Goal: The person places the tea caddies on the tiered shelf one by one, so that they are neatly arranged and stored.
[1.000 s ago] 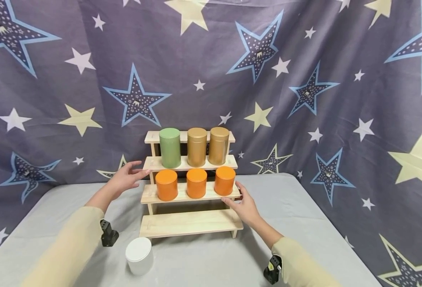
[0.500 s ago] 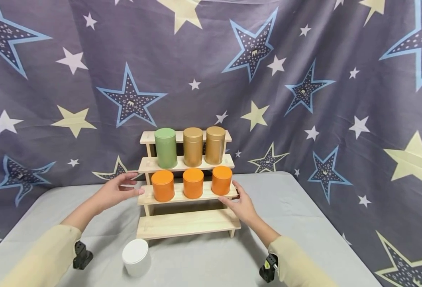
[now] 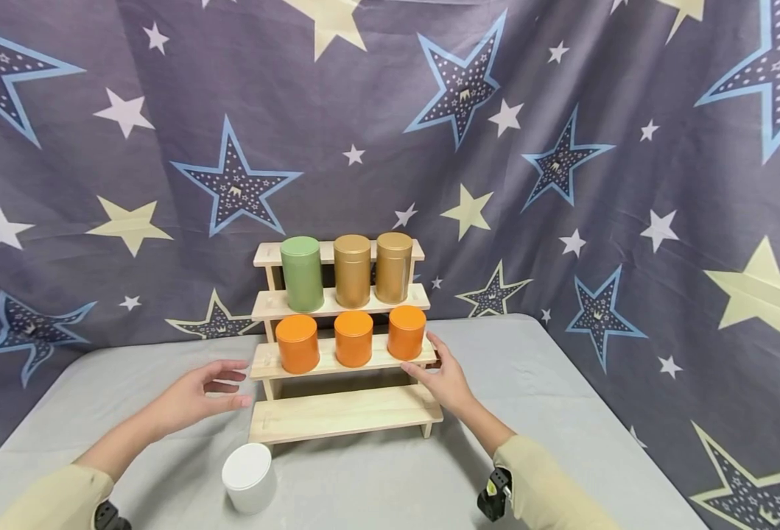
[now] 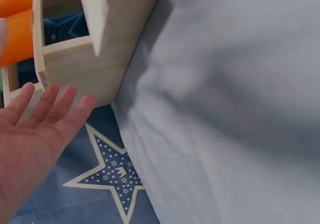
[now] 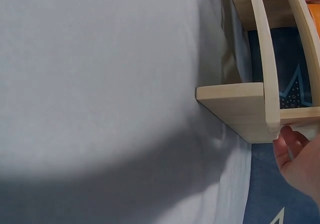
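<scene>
A tiered wooden display stand [image 3: 346, 414] occupies the middle of the table. Three orange canisters [image 3: 353, 338] line its second step from the bottom, and the bottom step is bare. My right hand [image 3: 452, 383] grips the right end of the orange canisters' step, thumb at the front edge and fingers behind; the right wrist view shows fingertips [image 5: 286, 132] at the wood. Left of the stand, my left hand [image 3: 194, 397] is in the air, fingers extended and holding nothing. A white lidded canister [image 3: 249, 478] stands on the table by the stand's front left corner.
On the step above the orange canisters stand a green canister [image 3: 302, 274] and two gold ones [image 3: 353, 271]. A grey cloth [image 3: 549, 442] covers the table. Behind hangs a purple-grey curtain [image 3: 376, 184] with stars.
My left hand has come away from the upper left of the stand, moving down and toward me. My right hand stays at the stand's right end. The head view has shifted slightly.
</scene>
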